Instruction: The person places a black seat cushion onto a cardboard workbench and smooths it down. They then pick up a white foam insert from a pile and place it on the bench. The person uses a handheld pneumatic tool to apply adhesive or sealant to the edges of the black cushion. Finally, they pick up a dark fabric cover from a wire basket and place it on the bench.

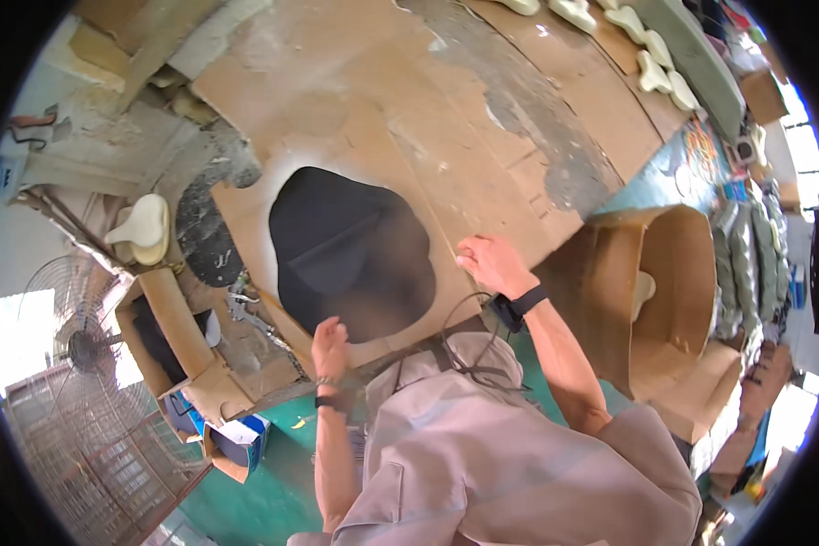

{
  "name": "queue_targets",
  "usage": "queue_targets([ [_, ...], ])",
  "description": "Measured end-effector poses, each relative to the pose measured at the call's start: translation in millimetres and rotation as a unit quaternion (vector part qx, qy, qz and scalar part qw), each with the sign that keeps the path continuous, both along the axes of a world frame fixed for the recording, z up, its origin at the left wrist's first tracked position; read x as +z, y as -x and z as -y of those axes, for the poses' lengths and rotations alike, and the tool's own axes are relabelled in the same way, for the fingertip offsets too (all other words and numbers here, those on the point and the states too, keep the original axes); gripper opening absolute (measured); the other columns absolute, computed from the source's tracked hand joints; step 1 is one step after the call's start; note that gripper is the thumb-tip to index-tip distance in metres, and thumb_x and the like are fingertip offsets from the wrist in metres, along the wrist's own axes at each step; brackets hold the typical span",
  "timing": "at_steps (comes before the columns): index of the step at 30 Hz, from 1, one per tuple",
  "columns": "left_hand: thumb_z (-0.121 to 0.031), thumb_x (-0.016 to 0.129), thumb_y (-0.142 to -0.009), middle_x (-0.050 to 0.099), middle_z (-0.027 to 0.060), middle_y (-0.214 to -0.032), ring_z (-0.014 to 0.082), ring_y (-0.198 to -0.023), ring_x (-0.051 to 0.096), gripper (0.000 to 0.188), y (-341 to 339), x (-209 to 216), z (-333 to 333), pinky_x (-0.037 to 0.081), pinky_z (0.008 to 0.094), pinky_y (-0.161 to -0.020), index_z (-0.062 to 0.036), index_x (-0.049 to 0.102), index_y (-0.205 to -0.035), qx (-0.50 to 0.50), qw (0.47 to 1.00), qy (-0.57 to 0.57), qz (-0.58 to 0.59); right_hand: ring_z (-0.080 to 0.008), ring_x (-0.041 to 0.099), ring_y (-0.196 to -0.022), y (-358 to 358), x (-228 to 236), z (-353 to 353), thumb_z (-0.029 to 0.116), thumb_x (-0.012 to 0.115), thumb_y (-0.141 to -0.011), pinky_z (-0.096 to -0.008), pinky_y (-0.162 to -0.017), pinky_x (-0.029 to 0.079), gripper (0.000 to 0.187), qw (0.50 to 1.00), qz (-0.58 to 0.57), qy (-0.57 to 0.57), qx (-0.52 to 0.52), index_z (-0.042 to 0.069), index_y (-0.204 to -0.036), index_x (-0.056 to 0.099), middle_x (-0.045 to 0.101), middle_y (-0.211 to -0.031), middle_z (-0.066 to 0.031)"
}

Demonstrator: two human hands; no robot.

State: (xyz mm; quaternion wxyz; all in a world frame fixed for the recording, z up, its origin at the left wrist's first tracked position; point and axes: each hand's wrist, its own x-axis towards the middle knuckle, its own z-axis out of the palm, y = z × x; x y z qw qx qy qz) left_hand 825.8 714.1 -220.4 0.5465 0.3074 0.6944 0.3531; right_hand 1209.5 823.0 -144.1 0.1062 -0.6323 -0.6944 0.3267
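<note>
Hanging at the near edge of the black sheet [350, 227], the left hand [330, 348] has loosely bent fingers; whether they grip anything I cannot tell. The right hand [498, 266], just right of the sheet, has its fingers curled inward, their grip likewise unclear. The sheet lies flat on the cardboard [337, 100], ringed by a pale halo, its lower right blurred. To the right, a big carton [610, 318] holds a pale piece [643, 291]. Farther off, cream saddles [653, 73] line the far side

The sheet [328, 218] is plain black, the cardboard [482, 136] tan, the floor [268, 496] green.
</note>
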Motion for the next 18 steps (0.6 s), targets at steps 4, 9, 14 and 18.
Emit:
queue_targets([
  [4, -0.012, 0.075, -0.086, 0.063, 0.0078, -0.104, 0.0253, -0.094, 0.064, 0.037, -32.1, 1.6, -52.9, 0.053, 0.0371, -0.083, -0.0063, 0.063, -0.121, -0.110, 0.929, -0.119, -0.333, -0.0352, 0.068, -0.099, 46.1, -37.9, -22.4, 0.023, 0.070, -0.089, -0.0463, -0.084, 0.055, 0.028, 0.993, -0.076, -0.070, 0.059, 0.010, -0.114, 0.069, 0.069, -0.106, -0.0131],
  [9, -0.018, 0.088, -0.071, 0.056, 0.0173, -0.130, 0.0384, -0.123, 0.053, 0.056, -57.9, 11.1, -61.9, 0.044, 0.0473, -0.102, -0.0049, 0.057, -0.116, -0.101, 0.843, -0.149, -0.507, -0.0252, 0.056, -0.107, 104.0, -46.0, -29.6, 0.016, 0.072, -0.077, -0.0383, -0.081, 0.054, 0.021, 0.938, -0.030, -0.226, 0.260, 0.008, -0.096, 0.067, 0.059, -0.105, -0.0057],
  [14, -0.027, 0.094, -0.063, 0.044, 0.0245, -0.150, 0.0441, -0.140, 0.040, 0.073, -55.6, 1.8, -45.1, 0.036, 0.0517, -0.114, -0.0026, 0.051, -0.117, -0.095, 0.843, -0.107, -0.518, -0.0318, 0.046, -0.134, 135.5, -62.0, -32.9, 0.017, 0.073, -0.079, -0.0440, -0.106, 0.043, 0.038, 0.885, 0.056, -0.238, 0.396, 0.011, -0.116, 0.069, 0.052, -0.144, -0.0087],
  [18, -0.030, 0.094, -0.062, 0.041, 0.0225, -0.154, 0.0430, -0.145, 0.035, 0.073, -48.8, -9.4, -39.6, 0.032, 0.0533, -0.117, -0.0037, 0.050, -0.115, -0.091, 0.852, -0.107, -0.505, -0.0333, 0.041, -0.141, 151.3, -77.3, -62.4, 0.024, 0.073, -0.082, -0.0491, -0.113, 0.037, 0.052, 0.864, 0.046, -0.265, 0.426, 0.015, -0.133, 0.063, 0.047, -0.153, -0.0073],
])
